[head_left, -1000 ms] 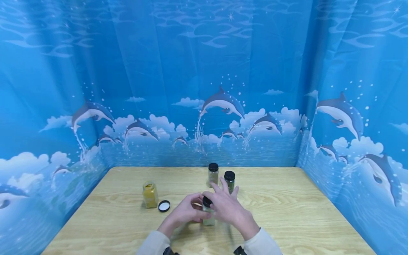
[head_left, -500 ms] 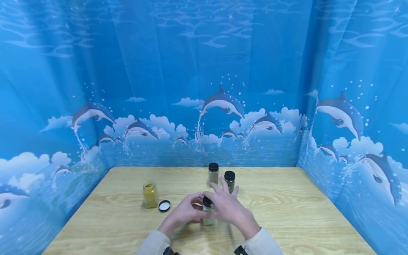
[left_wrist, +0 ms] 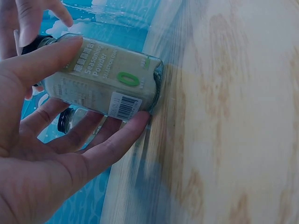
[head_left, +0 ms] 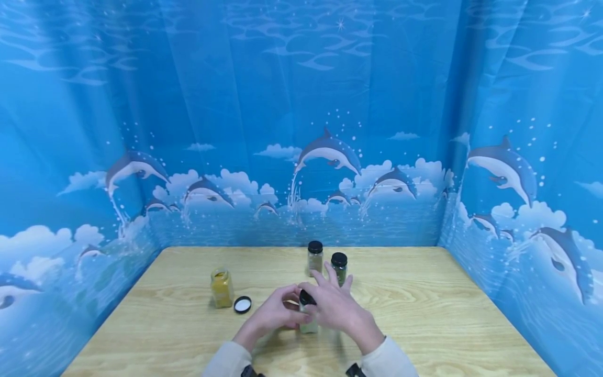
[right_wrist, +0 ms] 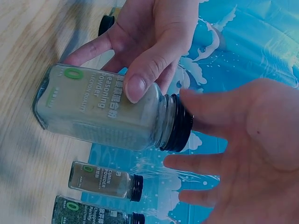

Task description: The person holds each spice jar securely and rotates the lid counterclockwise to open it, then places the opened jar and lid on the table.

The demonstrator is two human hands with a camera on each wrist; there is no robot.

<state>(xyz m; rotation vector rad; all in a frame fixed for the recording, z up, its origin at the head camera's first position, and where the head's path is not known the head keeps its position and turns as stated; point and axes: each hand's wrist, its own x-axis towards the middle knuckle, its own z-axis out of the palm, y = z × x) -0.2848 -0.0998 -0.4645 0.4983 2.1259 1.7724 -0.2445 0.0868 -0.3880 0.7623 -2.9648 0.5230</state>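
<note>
A square glass spice jar labelled Seasoning Powder (right_wrist: 93, 105), filled with pale powder, stands at the front middle of the table in the head view. My left hand (head_left: 278, 310) grips its body, thumb across one face and fingers along the other side. At the top, my right hand (head_left: 340, 310) pinches the black lid (right_wrist: 181, 125) between thumb and index finger, while its other fingers spread away. Glass threads show just below the lid in the right wrist view. The barcode label (left_wrist: 125, 106) shows in the left wrist view.
Left on the wooden table (head_left: 414, 314) stands an uncapped jar of yellow powder (head_left: 222, 290), with a loose black lid (head_left: 242, 305), white inside up, beside it. Behind my right hand are capped jars of cumin powder (right_wrist: 99, 179) and chopped parsley (right_wrist: 86, 213). A dolphin-print curtain (head_left: 264, 104) surrounds the table.
</note>
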